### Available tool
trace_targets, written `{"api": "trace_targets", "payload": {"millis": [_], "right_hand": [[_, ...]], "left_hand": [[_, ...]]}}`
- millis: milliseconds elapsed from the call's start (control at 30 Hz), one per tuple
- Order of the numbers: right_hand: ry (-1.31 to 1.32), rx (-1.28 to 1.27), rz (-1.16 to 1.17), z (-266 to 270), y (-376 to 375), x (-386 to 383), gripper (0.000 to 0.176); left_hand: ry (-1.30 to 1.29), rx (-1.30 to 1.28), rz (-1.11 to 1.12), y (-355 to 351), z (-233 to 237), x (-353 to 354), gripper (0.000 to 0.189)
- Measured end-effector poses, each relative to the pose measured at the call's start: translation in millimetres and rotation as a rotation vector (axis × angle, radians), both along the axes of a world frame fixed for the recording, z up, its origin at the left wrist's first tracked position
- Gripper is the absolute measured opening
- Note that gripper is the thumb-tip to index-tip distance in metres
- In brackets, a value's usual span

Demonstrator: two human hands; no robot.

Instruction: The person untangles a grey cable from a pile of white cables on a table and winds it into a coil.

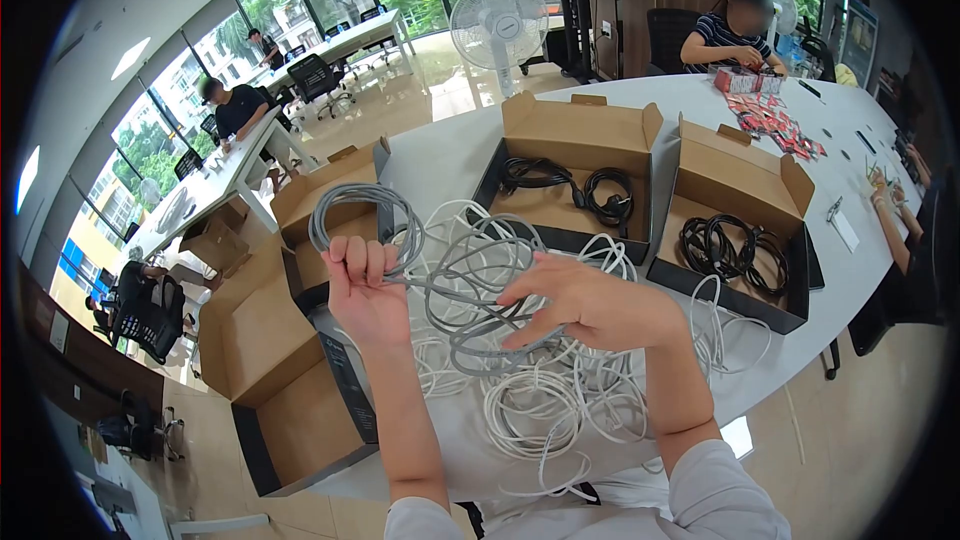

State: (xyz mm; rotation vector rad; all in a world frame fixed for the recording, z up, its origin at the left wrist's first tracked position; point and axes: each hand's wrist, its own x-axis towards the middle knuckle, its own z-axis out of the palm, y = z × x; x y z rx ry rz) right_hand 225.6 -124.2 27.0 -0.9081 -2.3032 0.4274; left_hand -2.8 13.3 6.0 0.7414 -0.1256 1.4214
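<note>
In the head view my left hand [366,290] is closed round a grey cable [372,196], whose neat coil stands up above the fingers. The cable runs on to the right in loose, tangled grey loops. Over those loops reaches my right hand [610,308], thumb and fingers apart, fingertips right at the strands. Below and around both hands lies a heap of white cables [535,415], some coiled, some loose, partly hidden by my right forearm.
Open cardboard boxes surround the heap: a bare-bottomed box [305,420] at left, another box [300,202] behind it, and a middle box [575,130] and right box [740,175] holding black cables. People work at the white table [850,130] and a desk beyond. A fan [500,25] stands behind.
</note>
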Motion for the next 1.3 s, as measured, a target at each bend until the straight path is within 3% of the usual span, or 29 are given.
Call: {"api": "trace_targets", "payload": {"millis": [167,467,567,667,867,1167,1300], "right_hand": [[0.024,-0.084,0.032,-8.0,4.6,7.6,0.039],[0.106,-0.267,-0.237,-7.5,13.3,3.8,0.023],[0.161,-0.144,-0.256,-8.6,17.7,6.9,0.019],[0.492,-0.235,-0.200,-7.9,19.7,3.2,0.013],[0.724,-0.264,-0.268,-8.2,22.2,0.8,0.009],[1.131,-0.388,-0.279,-13.8,34.5,6.4,0.022],[1.428,-0.516,-0.134,-12.2,32.9,16.8,0.022]], "left_hand": [[-0.014,0.032,-0.008,-4.2,1.7,0.5,0.024],[0.025,0.006,-0.103,-6.2,0.7,5.1,0.025],[0.027,-0.010,-0.145,-9.1,2.2,6.8,0.023],[0.022,-0.004,-0.179,-11.2,3.6,7.4,0.023],[0.033,0.006,-0.218,-7.8,0.3,5.6,0.026],[0.007,-0.032,-0.252,-9.6,0.0,6.1,0.025],[0.004,0.004,-0.238,-8.9,0.1,5.5,0.023]]}}
